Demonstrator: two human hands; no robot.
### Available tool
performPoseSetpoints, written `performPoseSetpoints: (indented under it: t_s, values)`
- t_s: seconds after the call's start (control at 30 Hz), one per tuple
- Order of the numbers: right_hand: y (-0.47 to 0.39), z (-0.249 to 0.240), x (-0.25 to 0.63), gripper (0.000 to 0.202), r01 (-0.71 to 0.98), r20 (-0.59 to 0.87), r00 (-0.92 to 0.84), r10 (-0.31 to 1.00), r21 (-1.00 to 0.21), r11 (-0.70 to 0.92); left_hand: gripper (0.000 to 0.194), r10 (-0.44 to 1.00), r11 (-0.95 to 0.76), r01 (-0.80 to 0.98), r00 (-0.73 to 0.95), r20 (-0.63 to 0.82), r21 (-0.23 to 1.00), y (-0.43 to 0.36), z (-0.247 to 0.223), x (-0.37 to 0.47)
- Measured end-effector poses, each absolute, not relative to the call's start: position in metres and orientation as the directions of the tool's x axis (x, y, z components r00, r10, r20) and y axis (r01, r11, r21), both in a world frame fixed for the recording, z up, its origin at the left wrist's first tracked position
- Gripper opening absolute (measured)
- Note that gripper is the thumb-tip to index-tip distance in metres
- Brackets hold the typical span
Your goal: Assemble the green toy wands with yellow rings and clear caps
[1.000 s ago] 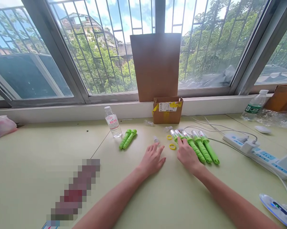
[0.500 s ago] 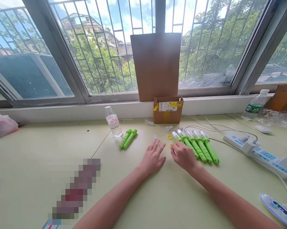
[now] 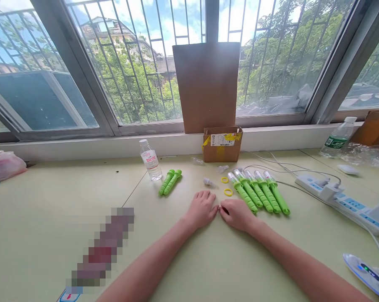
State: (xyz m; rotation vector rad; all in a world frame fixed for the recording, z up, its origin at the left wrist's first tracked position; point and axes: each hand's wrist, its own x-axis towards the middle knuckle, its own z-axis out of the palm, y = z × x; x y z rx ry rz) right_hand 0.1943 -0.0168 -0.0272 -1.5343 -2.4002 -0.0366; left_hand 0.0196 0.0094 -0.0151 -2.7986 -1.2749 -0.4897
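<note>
My left hand [image 3: 202,209] rests palm down on the pale green table, fingers spread slightly, with nothing visible in it. Beside it my right hand [image 3: 236,214] lies curled, its fingertips near my left thumb; whatever is under the fingers is hidden. Just beyond them are a clear plastic piece [image 3: 210,183] and two yellow rings, the nearer ring [image 3: 228,192] and the farther ring [image 3: 224,180]. Several green sticks with clear tops [image 3: 261,193] lie side by side right of my right hand. Two green sticks without clear tops [image 3: 170,182] lie to the left.
A water bottle [image 3: 150,160] stands at the left back. A cardboard box [image 3: 221,147] is by the window, with small clear pieces [image 3: 222,168] before it. At right are a power strip [image 3: 349,205] with cables and another bottle [image 3: 338,137].
Both hands have drawn back toward me. My right hand has come off the nearer yellow ring and closer to my left hand, whose fingers no longer cover the clear piece.
</note>
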Motion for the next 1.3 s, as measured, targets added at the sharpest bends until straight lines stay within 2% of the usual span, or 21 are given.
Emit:
performPoseSetpoints:
  t_s: [0.97, 1.2, 1.3]
  values:
    - [-0.0188, -0.0266, 0.1937, 0.031, 0.892, 0.287, -0.365, 0.886, -0.164, 0.42, 0.023, 0.722, -0.674, 0.732, 0.624, 0.298, 0.102, 0.0102, -0.0157, 0.0182]
    - [-0.0202, -0.0219, 0.1882, 0.022, 0.948, 0.379, -0.176, 0.908, -0.182, 0.259, 0.023, 0.733, -0.662, 0.741, 0.609, 0.302, 0.113, 0.009, -0.0156, 0.0198]
    - [-0.0196, -0.0207, 0.1887, 0.021, 0.963, 0.369, -0.109, 0.923, -0.192, 0.191, 0.024, 0.731, -0.664, 0.74, 0.613, 0.301, 0.108, 0.0089, -0.0152, 0.0196]
